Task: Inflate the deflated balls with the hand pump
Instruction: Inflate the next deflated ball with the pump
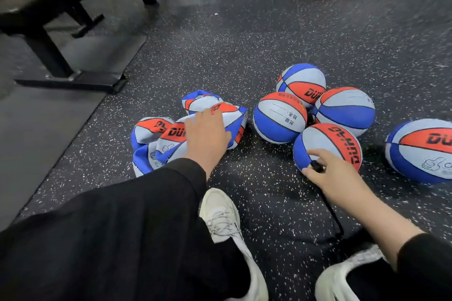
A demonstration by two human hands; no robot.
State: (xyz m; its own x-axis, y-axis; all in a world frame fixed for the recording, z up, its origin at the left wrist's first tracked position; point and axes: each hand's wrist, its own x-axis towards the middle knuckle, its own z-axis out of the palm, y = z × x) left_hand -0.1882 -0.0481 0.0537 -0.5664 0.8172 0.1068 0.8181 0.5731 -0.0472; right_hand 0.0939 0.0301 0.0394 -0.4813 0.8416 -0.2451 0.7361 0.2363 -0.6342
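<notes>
Right hand [327, 173] pinches black pump nozzle [317, 166] against nearest inflated ball [327, 146] on the floor [244, 44]. Left hand [208, 134], fingers spread flat, rests on crumpled deflated balls [171, 137] left of that ball. Four more inflated balls sit around it; hose [335, 217] trails toward the shoes.

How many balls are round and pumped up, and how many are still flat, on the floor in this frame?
Inflated balls: 5, at and.
Deflated balls: at least 3, in the crumpled pile at and; overlaps make the exact count uncertain.
Total: at least 8.
</notes>
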